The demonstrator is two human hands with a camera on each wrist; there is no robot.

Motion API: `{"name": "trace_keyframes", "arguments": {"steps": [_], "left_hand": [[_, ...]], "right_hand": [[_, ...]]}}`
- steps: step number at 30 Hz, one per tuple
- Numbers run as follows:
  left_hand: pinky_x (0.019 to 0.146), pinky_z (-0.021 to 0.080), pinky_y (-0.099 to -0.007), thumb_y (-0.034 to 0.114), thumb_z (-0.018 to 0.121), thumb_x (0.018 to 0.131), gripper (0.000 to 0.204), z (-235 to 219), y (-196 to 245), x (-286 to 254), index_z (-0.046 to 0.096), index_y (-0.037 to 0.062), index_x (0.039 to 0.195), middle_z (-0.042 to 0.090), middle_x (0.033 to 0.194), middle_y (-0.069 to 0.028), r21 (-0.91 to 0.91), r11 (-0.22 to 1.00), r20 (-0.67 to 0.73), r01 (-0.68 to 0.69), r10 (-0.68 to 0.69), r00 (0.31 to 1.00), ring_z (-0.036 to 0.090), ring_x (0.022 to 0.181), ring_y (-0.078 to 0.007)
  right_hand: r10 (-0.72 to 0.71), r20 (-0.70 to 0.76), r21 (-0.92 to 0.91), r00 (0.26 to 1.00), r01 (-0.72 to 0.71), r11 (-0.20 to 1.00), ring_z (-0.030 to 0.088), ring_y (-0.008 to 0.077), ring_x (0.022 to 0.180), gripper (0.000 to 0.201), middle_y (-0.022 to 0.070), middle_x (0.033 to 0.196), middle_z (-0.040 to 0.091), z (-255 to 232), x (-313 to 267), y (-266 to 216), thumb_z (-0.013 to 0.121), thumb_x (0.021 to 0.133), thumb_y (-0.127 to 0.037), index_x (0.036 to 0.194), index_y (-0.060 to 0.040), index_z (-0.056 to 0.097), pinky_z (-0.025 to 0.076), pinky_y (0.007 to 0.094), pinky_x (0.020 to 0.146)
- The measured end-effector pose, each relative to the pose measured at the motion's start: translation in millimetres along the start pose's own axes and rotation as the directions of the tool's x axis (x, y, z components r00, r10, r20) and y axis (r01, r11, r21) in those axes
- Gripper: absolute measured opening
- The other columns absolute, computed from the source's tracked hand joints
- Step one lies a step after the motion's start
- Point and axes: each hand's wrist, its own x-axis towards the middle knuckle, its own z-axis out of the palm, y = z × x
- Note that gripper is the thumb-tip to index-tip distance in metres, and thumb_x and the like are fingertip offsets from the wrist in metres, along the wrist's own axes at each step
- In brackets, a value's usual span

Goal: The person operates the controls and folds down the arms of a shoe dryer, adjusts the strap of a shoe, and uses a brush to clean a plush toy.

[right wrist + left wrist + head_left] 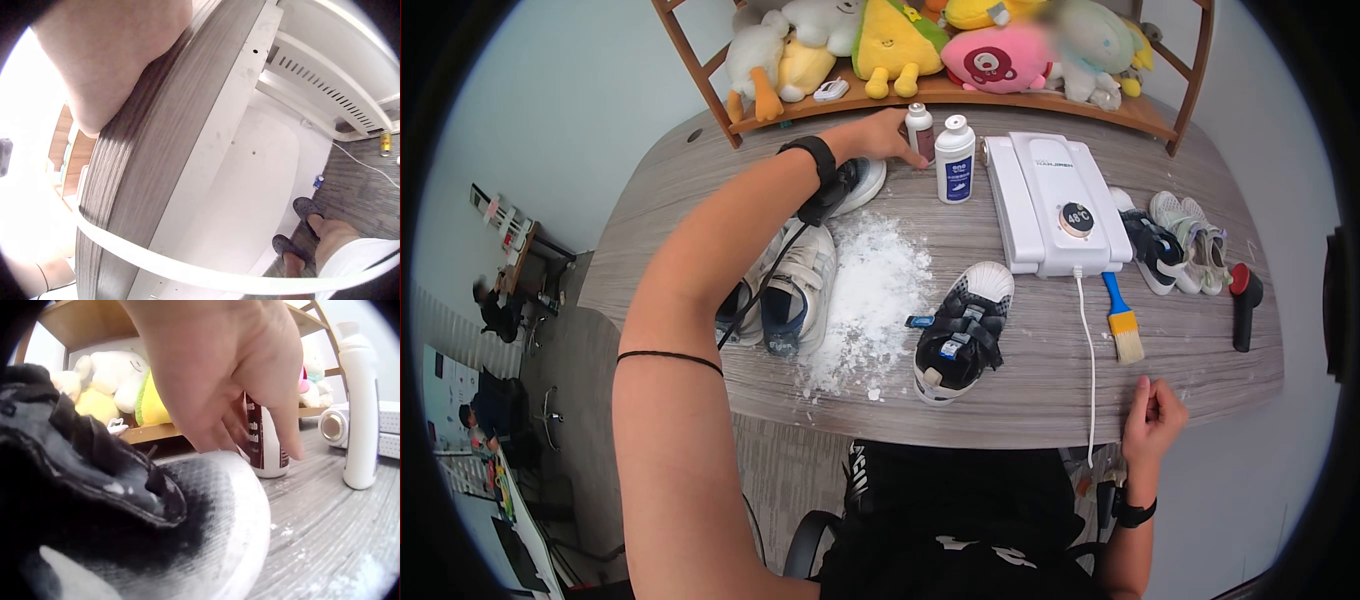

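Note:
At the back of the table, my left hand (884,136) is around a white bottle with a brown label (921,135). In the left wrist view the thumb lies along one side of that bottle (270,447) and the fingers curl behind the other; the bottle stands on the table. A white bottle with a blue label (956,172) stands just right of it. Below my left wrist is a black shoe with a white toe (219,506). My right hand (1155,422) rests at the front table edge, fingers loosely curled and holding nothing.
White powder (865,300) is spread mid-table, between light shoes (805,275) and a black strapped shoe (962,335). Rightward are a white device (1050,200) with a cord, a brush (1122,325), small shoes (1190,240) and a black-and-red tool (1246,305). Plush toys (890,50) fill the shelf behind.

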Motion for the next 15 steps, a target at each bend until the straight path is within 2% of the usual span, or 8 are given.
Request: {"name": "trace_keyframes", "arguments": {"steps": [2, 3, 6, 8, 9, 11, 14, 15], "left_hand": [[0.119, 0.045, -0.0418, 0.013, 0.089, 0.085, 0.075, -3.5, -5.7, 0.1, 0.052, 0.0007, 0.149, 0.064, 0.145, -0.0167, -0.011, 1.000, 0.131, -0.024, 0.025, 0.991, 0.062, 0.132, -0.0295], [0.119, 0.045, -0.0409, 0.011, 0.089, 0.084, 0.079, -14.0, -4.7, -0.5, 0.049, -0.0015, 0.151, 0.063, 0.146, -0.0176, 0.083, 0.996, 0.104, 0.031, -0.039, 0.994, 0.061, 0.134, -0.0297], [0.113, 0.052, -0.0415, 0.002, 0.069, 0.092, 0.067, -63.2, -26.9, -1.7, 0.045, -0.0056, 0.154, 0.065, 0.143, -0.0177, -0.056, 0.991, 0.179, 0.118, -0.106, 0.978, 0.063, 0.132, -0.0286], [0.108, 0.054, -0.0385, 0.000, 0.061, 0.092, 0.058, -89.4, -16.2, -14.8, 0.056, -0.0034, 0.149, 0.068, 0.138, -0.0197, -0.053, 0.970, 0.065, 0.238, -0.234, 0.970, 0.067, 0.127, -0.0278], [0.108, 0.054, -0.0385, 0.000, 0.061, 0.092, 0.058, -98.3, -27.0, -12.7, 0.056, -0.0034, 0.149, 0.068, 0.138, -0.0197, -0.051, 0.970, 0.069, 0.238, -0.234, 0.970, 0.067, 0.127, -0.0278], [0.106, 0.052, -0.0369, 0.003, 0.063, 0.091, 0.049, -113.3, -48.8, -5.4, 0.068, 0.0012, 0.140, 0.071, 0.134, -0.0224, 0.283, 0.925, -0.321, 0.252, -0.156, 0.934, 0.069, 0.123, -0.0308], [0.107, 0.050, -0.0371, 0.009, 0.065, 0.091, 0.045, -112.2, -79.8, 7.0, 0.073, 0.0059, 0.135, 0.071, 0.134, -0.0242, 0.430, 0.866, -0.274, 0.254, -0.142, 0.951, 0.068, 0.124, -0.0334], [0.113, 0.048, -0.0427, 0.012, 0.063, 0.086, 0.048, -109.8, -96.1, 16.9, 0.077, 0.0103, 0.132, 0.069, 0.136, -0.0286, 0.458, 0.848, -0.296, 0.268, -0.138, 0.945, 0.066, 0.126, -0.0428]], "right_hand": [[0.000, 0.002, 0.002, 1.000, 0.000, 1.000, 0.029, 0.0123, 0.053, 0.043, 0.0033, 0.057, 0.032, 0.2, 0.3, 1.9, 0.069, 0.099, -0.008, 0.067, -0.0029, 0.041, 0.020, 0.0340, 0.052], [0.012, 0.009, 0.000, 1.000, -0.012, 1.000, 0.029, 0.0123, 0.053, 0.043, 0.0032, 0.057, 0.032, 0.2, -0.9, 3.0, 0.069, 0.099, -0.008, 0.067, -0.0031, 0.040, 0.020, 0.0340, 0.052], [0.011, 0.002, -0.003, 1.000, -0.011, 1.000, 0.028, 0.0121, 0.053, 0.044, 0.0029, 0.057, 0.031, 0.1, -1.3, 0.9, 0.069, 0.099, -0.008, 0.067, -0.0040, 0.040, 0.019, 0.0340, 0.052], [0.011, 0.003, -0.012, 1.000, -0.011, 1.000, 0.028, 0.0124, 0.053, 0.043, 0.0028, 0.057, 0.031, -0.1, -1.6, 1.9, 0.069, 0.098, -0.007, 0.067, -0.0042, 0.040, 0.019, 0.0342, 0.052], [0.003, 0.002, -0.018, 1.000, -0.003, 1.000, 0.028, 0.0128, 0.053, 0.042, 0.0027, 0.057, 0.031, 0.1, -1.4, 2.3, 0.069, 0.098, -0.006, 0.067, -0.0044, 0.040, 0.020, 0.0344, 0.052], [0.006, -0.002, -0.026, 1.000, -0.006, 1.000, 0.028, 0.0136, 0.053, 0.042, 0.0029, 0.057, 0.031, 0.7, -2.3, 4.4, 0.068, 0.098, -0.005, 0.067, -0.0044, 0.040, 0.020, 0.0347, 0.052], [0.012, -0.007, -0.045, 1.000, -0.013, 0.999, 0.030, 0.0154, 0.053, 0.041, 0.0033, 0.057, 0.032, 0.6, -2.9, 4.8, 0.069, 0.096, -0.004, 0.067, -0.0041, 0.040, 0.021, 0.0355, 0.053], [0.016, -0.008, -0.056, 1.000, -0.016, 0.998, 0.030, 0.0164, 0.053, 0.041, 0.0035, 0.057, 0.033, 0.3, -3.3, 4.0, 0.069, 0.096, -0.004, 0.067, -0.0038, 0.040, 0.021, 0.0359, 0.053]]}}
